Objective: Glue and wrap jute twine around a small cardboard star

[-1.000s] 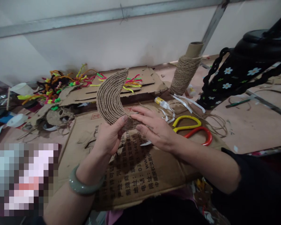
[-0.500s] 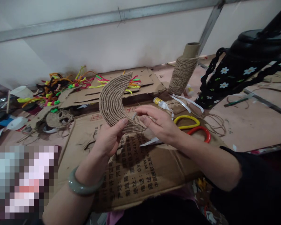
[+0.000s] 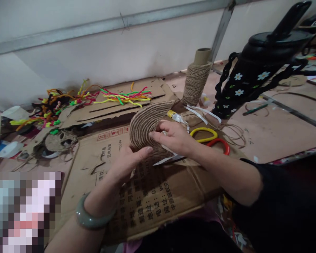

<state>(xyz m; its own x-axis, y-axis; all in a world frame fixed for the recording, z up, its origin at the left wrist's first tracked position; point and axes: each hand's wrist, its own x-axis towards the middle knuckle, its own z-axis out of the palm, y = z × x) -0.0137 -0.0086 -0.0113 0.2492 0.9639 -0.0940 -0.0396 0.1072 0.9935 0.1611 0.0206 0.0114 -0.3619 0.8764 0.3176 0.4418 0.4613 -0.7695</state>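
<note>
A crescent-shaped piece covered in rows of jute twine (image 3: 140, 128) is held above the cardboard, its upper tip pointing right. My left hand (image 3: 123, 163) supports its lower left edge, thumb over the front and most fingers hidden beneath. My right hand (image 3: 177, 139) is closed on the inner curve, thumb and fingers pressed on the twine rows. Under my right wrist lie scissors with a yellow and a red handle (image 3: 204, 141), blades pointing left. Just beyond that hand is a small glue bottle with a yellow label (image 3: 175, 116).
A printed cardboard sheet (image 3: 105, 189) lies below my hands. Behind stand a spool of jute twine (image 3: 196, 84) and a black flowered tumbler (image 3: 246, 79). White strips (image 3: 200, 114) lie near the spool. Colourful pipe cleaners (image 3: 123, 95) lie on cardboard at the back left.
The crescent has moved right and down and is tilted farther over. My right hand has shifted onto its inner curve. My left thumb has slid to the lower edge. The view has turned slightly right.
</note>
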